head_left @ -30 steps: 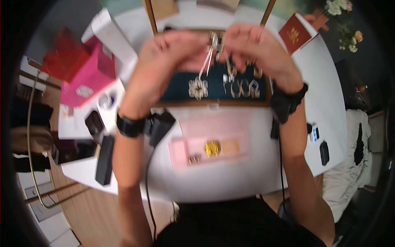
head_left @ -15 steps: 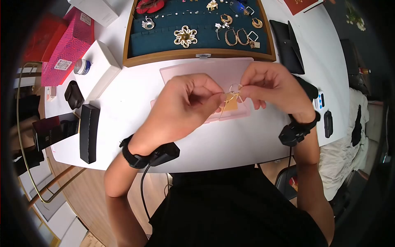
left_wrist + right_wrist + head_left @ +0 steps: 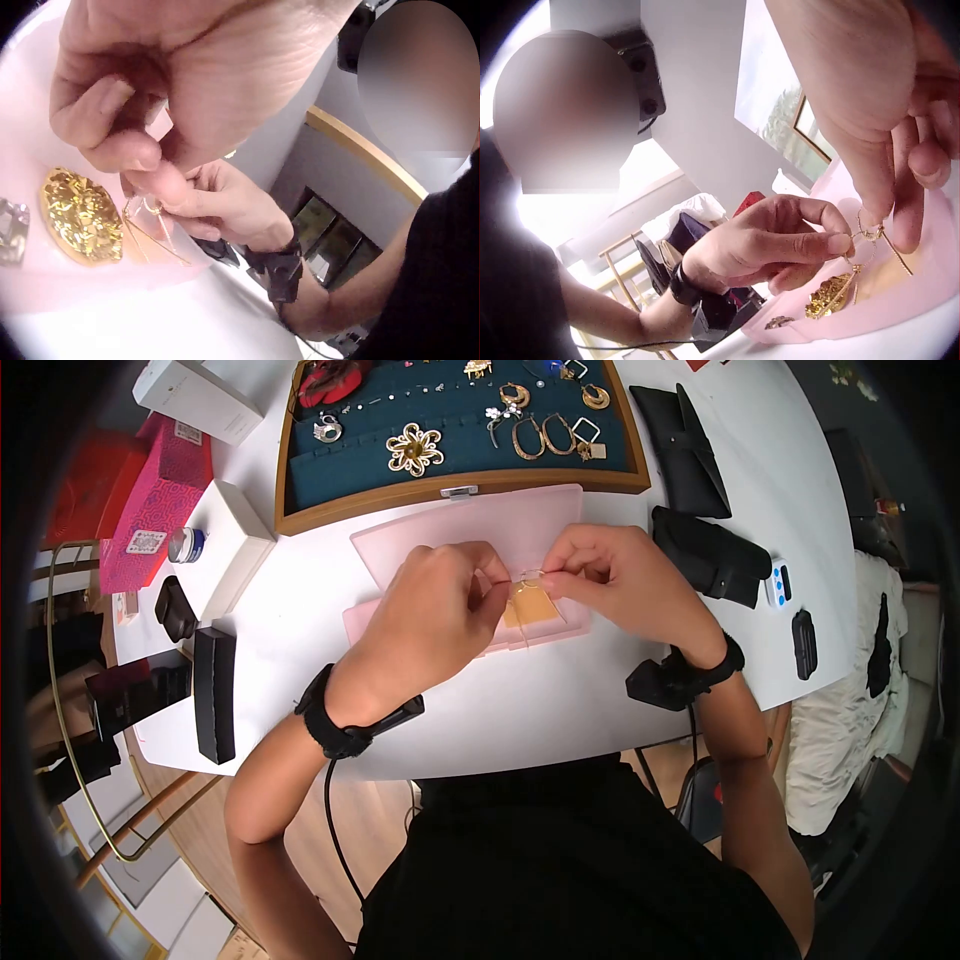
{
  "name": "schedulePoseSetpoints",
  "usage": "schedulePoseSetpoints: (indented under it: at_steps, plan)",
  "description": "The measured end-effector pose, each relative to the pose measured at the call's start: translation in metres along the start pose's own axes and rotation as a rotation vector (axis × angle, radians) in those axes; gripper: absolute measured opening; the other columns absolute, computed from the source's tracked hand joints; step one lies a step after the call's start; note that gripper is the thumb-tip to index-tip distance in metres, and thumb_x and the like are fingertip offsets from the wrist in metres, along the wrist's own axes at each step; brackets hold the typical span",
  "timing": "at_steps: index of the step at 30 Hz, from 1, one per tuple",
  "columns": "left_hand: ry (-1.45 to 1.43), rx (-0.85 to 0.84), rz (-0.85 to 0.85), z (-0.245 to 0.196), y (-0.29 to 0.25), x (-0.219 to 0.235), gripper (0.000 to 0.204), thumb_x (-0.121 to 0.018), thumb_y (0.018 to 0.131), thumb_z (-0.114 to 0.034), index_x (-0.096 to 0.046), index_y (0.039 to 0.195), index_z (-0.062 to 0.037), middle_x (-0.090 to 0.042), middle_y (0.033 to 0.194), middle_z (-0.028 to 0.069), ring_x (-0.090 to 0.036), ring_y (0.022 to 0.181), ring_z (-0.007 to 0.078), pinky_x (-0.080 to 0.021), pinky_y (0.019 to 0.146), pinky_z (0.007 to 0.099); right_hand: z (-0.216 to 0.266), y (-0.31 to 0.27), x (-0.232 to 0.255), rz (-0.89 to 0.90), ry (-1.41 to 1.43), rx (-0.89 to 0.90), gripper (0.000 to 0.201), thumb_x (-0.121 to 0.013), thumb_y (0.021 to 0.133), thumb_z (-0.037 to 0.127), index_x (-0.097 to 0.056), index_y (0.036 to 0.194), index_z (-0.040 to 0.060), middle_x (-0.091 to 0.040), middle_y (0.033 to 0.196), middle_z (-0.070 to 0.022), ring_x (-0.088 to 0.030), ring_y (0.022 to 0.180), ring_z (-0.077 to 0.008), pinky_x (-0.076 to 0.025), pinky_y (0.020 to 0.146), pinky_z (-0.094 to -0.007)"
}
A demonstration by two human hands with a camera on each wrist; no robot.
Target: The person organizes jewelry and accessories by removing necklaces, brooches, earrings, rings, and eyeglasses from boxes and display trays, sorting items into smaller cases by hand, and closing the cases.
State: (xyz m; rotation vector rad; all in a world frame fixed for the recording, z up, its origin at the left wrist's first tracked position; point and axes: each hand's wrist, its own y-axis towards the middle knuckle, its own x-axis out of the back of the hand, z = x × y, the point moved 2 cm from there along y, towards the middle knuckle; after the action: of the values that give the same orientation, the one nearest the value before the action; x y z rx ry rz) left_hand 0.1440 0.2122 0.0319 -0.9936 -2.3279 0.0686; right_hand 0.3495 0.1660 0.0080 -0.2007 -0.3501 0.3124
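Note:
My left hand point(image 3: 430, 600) pinches a thin gold hoop earring with dangling bars point(image 3: 853, 271) between thumb and forefinger. A similar gold earring point(image 3: 886, 244) hangs from the fingertips of my right hand point(image 3: 635, 580). The two hoops overlap in the right wrist view. Both hands are close over an open pink box point(image 3: 365, 622), its lid point(image 3: 470, 520) lying back toward the wooden case. Inside the box are a shiny crumpled-gold piece point(image 3: 81, 217), a silvery piece point(image 3: 13, 231) at one end and a yellowish pad point(image 3: 538, 605) under the earrings. My left hand hides much of the box in the head view.
Behind the box stands a wooden jewellery case point(image 3: 350, 505) holding a flower brooch point(image 3: 414, 450) and several earrings. Black pouches point(image 3: 705, 555) lie at right. A white box point(image 3: 225, 550), small jar point(image 3: 186, 545) and long black box point(image 3: 214, 695) stand at left.
Both hands came back from over the jewellery case to the pink box, bringing the earrings. In the last half second they moved slightly left in view and the earrings came over the yellowish pad.

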Motion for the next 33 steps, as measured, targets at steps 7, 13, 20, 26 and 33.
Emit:
schedulePoseSetpoints:
  at_steps: [7,13,20,26,33]
  plan:
    - [0.087,-0.220,-0.200,0.011,-0.008,0.003,0.015,-0.071,0.086,-0.001,-0.071,0.101,0.0016,-0.058,0.056,0.0067,-0.047,0.047,0.0086,-0.036,0.047,0.0266,0.023,-0.005,-0.006,-0.186,-0.353,0.093,0.012,-0.069,0.087,0.011,-0.067,0.089,-0.0008,-0.068,0.080,-0.0149,-0.063,0.064,-0.0265,-0.049,0.060,-0.0322]
    - [0.176,-0.039,-0.461,-0.002,-0.062,0.041,0.017,-0.075,0.084,-0.003,-0.073,0.100,-0.0034,-0.049,0.052,0.0001,-0.040,0.047,0.0053,-0.030,0.046,0.0227,0.021,-0.014,-0.015,-0.115,-0.602,0.430,0.017,-0.072,0.086,0.013,-0.074,0.103,0.0116,-0.069,0.082,-0.0072,-0.061,0.061,-0.0223,-0.049,0.054,-0.0316]
    - [0.311,-0.126,-0.472,0.021,-0.099,0.021,0.023,-0.080,0.075,0.003,-0.073,0.095,-0.0059,-0.058,0.063,0.0026,-0.047,0.054,0.0174,-0.039,0.052,0.0297,0.019,-0.009,-0.030,-0.136,-0.776,0.442,0.028,-0.070,0.086,0.013,-0.070,0.114,0.0094,-0.071,0.091,-0.0072,-0.067,0.073,-0.0257,-0.055,0.063,-0.0343]
    - [0.380,-0.144,-0.449,0.030,-0.094,0.016,0.022,-0.079,0.075,0.000,-0.074,0.095,-0.0061,-0.052,0.062,0.0020,-0.044,0.057,0.0195,-0.039,0.052,0.0315,0.021,-0.009,-0.028,-0.062,-0.856,0.363,0.030,-0.069,0.086,0.011,-0.070,0.116,0.0089,-0.072,0.096,-0.0066,-0.068,0.075,-0.0247,-0.056,0.066,-0.0349]
    - [0.602,-0.235,-0.276,0.028,-0.081,0.029,0.020,-0.078,0.075,-0.005,-0.074,0.094,-0.0067,-0.051,0.070,0.0007,-0.047,0.066,0.0197,-0.042,0.059,0.0322,0.018,-0.007,-0.020,-0.127,-0.723,0.431,0.029,-0.069,0.086,0.008,-0.071,0.115,0.0087,-0.072,0.092,-0.0067,-0.068,0.072,-0.0242,-0.055,0.063,-0.0331]
